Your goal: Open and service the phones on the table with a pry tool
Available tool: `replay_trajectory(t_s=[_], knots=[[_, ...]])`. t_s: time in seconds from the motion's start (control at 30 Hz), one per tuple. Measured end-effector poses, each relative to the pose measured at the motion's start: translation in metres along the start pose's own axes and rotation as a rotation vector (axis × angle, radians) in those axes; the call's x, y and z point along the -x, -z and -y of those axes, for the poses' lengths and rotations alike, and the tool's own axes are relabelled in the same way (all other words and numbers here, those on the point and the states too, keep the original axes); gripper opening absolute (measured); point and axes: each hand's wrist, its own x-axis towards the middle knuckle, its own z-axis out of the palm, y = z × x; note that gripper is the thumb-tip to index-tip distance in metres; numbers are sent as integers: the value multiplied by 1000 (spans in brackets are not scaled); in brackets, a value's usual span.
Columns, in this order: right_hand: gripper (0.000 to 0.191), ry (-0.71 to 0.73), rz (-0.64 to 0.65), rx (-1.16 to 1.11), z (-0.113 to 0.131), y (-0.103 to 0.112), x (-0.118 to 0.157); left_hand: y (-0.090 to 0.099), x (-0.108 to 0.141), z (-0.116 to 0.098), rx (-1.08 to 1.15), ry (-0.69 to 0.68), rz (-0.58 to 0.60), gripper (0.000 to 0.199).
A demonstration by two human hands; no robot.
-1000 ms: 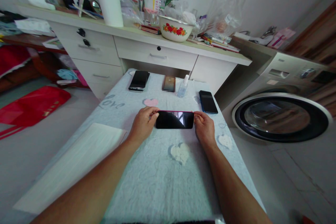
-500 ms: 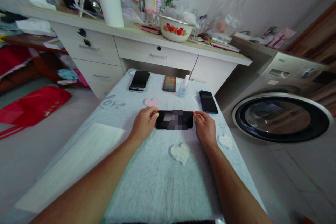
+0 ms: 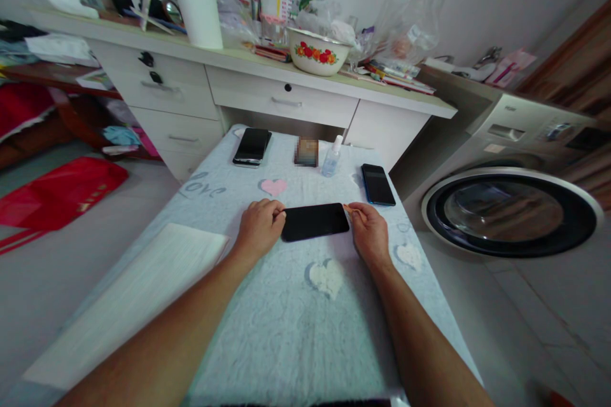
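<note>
A black phone (image 3: 315, 222) lies sideways at the middle of the cloth-covered table (image 3: 286, 331), its screen dark and its right end tilted slightly away from me. My left hand (image 3: 260, 227) is closed on the phone's left end, thumb and fingers pinched at the corner. My right hand (image 3: 370, 230) is beside the right end, its fingers closed on a small orange-brown thing (image 3: 350, 208) that touches or nearly touches the phone's upper right corner. What that small thing is, I cannot make out.
Stacked phones (image 3: 252, 146) lie at the back left, then a blurred brown card (image 3: 306, 152) and a spray bottle (image 3: 331, 157). Another phone (image 3: 378, 184) is at the right edge. A pale board (image 3: 128, 305) lies left; a washing machine (image 3: 506, 140) stands right.
The phone has turned slightly, its right end now further up, and its screen shows no reflection. My right hand has shifted a little left with its fingers closed.
</note>
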Motion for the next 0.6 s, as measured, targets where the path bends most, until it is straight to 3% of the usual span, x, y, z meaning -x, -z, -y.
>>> replay_trajectory(t_s=[0.6], knots=[[23, 98, 69, 59, 5, -2, 3, 1, 3, -2, -45, -35, 37, 25]])
